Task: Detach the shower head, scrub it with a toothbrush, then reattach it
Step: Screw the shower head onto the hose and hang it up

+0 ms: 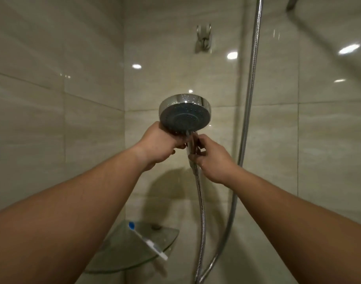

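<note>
while both arms are stretched forward in the tiled shower corner, the shower head [184, 112] is held up below the wall bracket [204, 38], with its dark nozzle face turned toward the camera. the left hand [160, 145] is curled around the handle just under the round head, and the right hand [211, 160] is closed on the lower part of the handle, where the metal hose [201, 201] is joined. the hose hangs down and loops up again at the right. a toothbrush [148, 240] is laid on the glass corner shelf [122, 257] below, well apart from both hands
</note>
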Demonstrator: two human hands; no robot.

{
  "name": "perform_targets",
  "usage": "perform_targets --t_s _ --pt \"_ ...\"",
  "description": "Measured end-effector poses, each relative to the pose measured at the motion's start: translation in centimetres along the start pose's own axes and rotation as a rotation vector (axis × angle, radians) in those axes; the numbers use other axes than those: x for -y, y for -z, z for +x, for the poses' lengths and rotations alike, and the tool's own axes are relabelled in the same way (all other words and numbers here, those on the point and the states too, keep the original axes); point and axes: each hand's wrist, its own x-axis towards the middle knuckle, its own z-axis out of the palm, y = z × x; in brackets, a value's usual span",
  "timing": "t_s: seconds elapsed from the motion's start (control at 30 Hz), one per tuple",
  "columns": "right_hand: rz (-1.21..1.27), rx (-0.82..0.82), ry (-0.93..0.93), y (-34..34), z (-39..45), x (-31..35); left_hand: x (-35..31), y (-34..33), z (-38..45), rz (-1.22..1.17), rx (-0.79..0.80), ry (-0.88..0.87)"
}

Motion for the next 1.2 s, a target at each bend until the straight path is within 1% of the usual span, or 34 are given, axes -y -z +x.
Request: perform_targets --t_s 0.17,0.47,0.6,0.73,0.93,1.03,1.2 --pt "-0.07 -0.075 0.075 3.0 5.2 1.4 -3.0 0.1 5.1 -0.011 -0.081 -0.06" --pt "-0.174 -0.146 0.187 6.1 9.7 2.7 -6.0 0.5 9.3 -0.004 -0.103 -0.141" --pt "-0.169 -0.175 0.228 7.8 12.3 4.1 -8.3 1.4 11.5 -0.02 -0.122 -0.184" --pt "-0.152 -0.206 0.278 9.7 15.9 6.3 -11.1 2.6 14.4 -0.032 -0.146 -0.191" --pt "-0.122 -0.285 0.332 13.9 21.8 10.2 -15.6 3.7 19.7 -0.032 -0.247 -0.244" --pt "-0.104 -0.314 0.358 15.9 23.6 12.1 -17.3 3.6 20.8 -0.032 -0.256 -0.269" --pt "-0.053 -0.3 0.408 17.2 25.5 13.7 -19.0 4.5 21.5 0.002 -0.279 -0.303"
